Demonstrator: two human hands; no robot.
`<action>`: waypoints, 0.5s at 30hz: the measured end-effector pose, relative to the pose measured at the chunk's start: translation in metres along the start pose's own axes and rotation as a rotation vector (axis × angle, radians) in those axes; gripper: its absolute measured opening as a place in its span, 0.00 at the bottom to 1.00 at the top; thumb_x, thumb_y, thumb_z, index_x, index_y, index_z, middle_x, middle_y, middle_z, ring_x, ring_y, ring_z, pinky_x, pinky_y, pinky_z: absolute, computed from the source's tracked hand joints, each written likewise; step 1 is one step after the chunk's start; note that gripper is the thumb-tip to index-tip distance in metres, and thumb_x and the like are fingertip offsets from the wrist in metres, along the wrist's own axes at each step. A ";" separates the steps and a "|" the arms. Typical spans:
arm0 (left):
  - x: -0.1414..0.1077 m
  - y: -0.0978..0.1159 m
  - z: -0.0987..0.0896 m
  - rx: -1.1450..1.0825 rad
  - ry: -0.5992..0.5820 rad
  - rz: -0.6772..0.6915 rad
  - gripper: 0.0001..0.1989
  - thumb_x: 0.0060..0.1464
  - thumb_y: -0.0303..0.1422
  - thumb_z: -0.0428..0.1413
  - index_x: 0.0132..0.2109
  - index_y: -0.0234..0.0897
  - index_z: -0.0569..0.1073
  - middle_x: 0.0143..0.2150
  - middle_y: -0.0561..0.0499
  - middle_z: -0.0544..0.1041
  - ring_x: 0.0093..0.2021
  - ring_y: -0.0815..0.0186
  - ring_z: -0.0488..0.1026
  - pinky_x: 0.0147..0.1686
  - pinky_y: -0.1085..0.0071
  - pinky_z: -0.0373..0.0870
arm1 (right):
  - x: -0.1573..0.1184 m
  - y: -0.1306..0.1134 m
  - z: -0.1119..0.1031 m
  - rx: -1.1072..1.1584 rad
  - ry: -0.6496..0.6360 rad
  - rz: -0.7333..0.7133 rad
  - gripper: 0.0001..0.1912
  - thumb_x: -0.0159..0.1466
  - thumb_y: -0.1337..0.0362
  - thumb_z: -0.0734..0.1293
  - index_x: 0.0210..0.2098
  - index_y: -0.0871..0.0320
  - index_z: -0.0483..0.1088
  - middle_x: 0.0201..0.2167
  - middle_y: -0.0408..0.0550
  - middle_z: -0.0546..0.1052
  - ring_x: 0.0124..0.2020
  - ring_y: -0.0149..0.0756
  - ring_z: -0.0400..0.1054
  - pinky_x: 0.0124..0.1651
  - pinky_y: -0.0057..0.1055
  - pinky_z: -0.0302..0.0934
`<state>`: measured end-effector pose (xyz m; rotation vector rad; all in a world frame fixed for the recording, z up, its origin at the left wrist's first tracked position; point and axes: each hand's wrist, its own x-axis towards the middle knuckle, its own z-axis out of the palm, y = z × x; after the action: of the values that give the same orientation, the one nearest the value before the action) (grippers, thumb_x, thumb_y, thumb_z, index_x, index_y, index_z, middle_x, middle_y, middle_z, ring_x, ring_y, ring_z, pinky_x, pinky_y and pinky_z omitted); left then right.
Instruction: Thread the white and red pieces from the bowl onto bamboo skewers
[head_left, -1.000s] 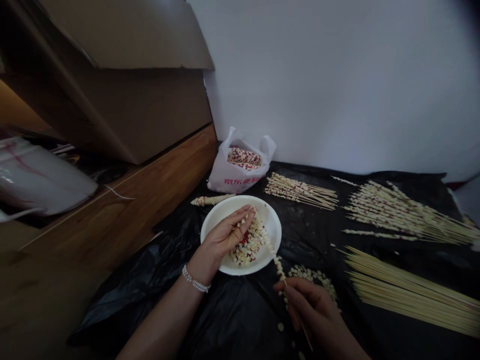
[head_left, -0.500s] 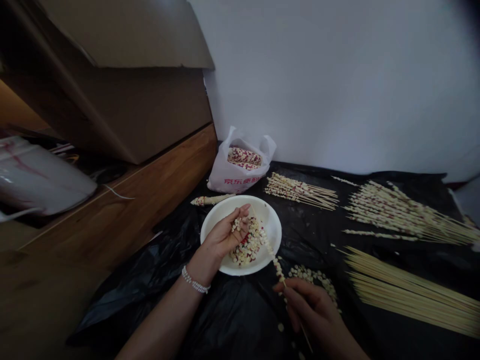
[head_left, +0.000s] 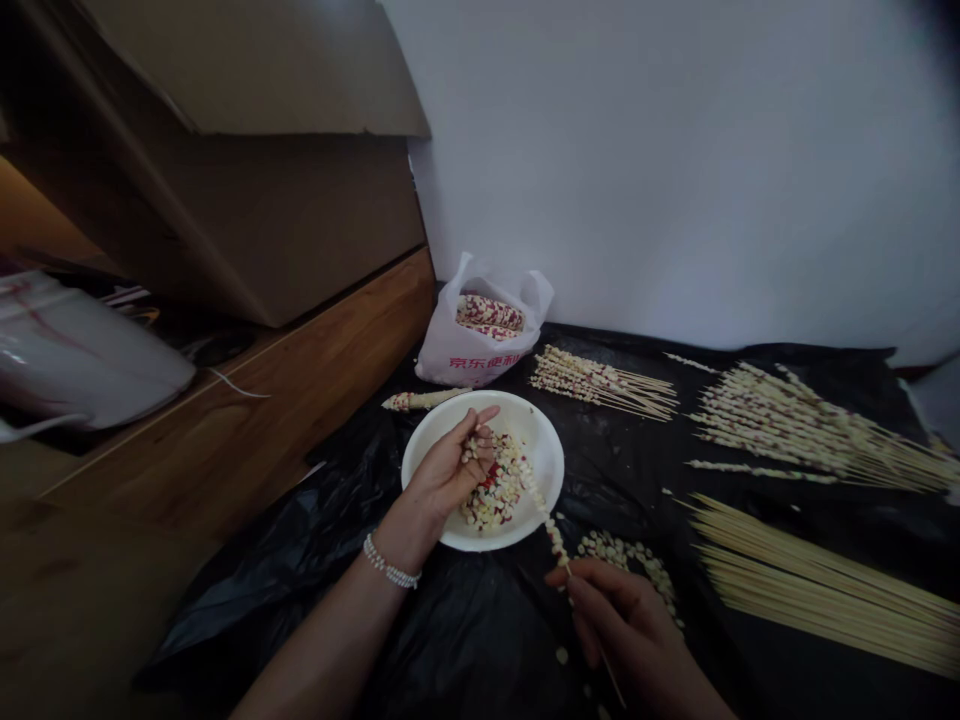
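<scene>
My left hand [head_left: 439,480] is over the white bowl [head_left: 553,445], palm up and fingers curled around some corn kernels [head_left: 471,450]. Below it, loose pale and dark red kernels [head_left: 491,512] lie in the bowl. Between the thumb and fingers of my right hand [head_left: 637,630] is a thin skewer [head_left: 613,675]. Pale kernels [head_left: 556,540] are threaded along its upper part, which leans over the bowl's right rim. The skewer's tip is hard to make out among the loose kernels.
Behind the bowl stand a white plastic bag [head_left: 476,370] of corn cobs and a bare cob [head_left: 427,400]. Threaded skewers [head_left: 600,382], another pile [head_left: 780,420] and bare skewers [head_left: 817,590] lie rightward on black plastic sheeting [head_left: 450,640]. Loose kernels [head_left: 630,555] lie near my right hand.
The fingers of my left hand have curled in slightly over the kernels. My right hand and the skewer stay in almost the same place.
</scene>
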<state>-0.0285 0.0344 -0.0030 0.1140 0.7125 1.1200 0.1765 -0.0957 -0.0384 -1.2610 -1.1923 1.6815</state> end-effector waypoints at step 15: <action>-0.004 -0.004 0.009 0.034 0.095 0.097 0.22 0.59 0.20 0.54 0.59 0.38 0.71 0.41 0.46 0.82 0.32 0.69 0.78 0.32 0.77 0.75 | 0.000 -0.004 0.000 -0.027 -0.026 0.016 0.29 0.60 0.37 0.66 0.37 0.58 0.80 0.11 0.35 0.62 0.16 0.29 0.54 0.24 0.27 0.47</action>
<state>-0.0208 0.0313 0.0041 0.1264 0.8179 1.2117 0.1765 -0.0948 -0.0347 -1.2714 -1.2272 1.7033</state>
